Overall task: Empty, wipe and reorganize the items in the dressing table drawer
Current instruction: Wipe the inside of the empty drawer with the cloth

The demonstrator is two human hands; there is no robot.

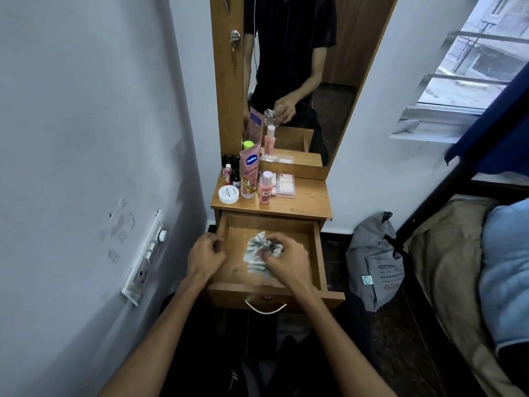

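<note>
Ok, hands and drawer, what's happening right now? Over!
Right hand pressing cloth on drawer floor. Left hand closed at left wall, holding nothing visible. Bottles and jar up on tabletop. Nothing blocking.

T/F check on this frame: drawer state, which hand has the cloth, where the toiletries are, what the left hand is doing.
1. The drawer is pulled open. True.
2. The left hand holds the cloth. False: the right hand presses it on the drawer floor.
3. The toiletries sit inside the drawer. False: the Vaseline tube, white jar and pink bottle stand on the tabletop.
4. The left hand rests at the drawer's left side. True.
</note>
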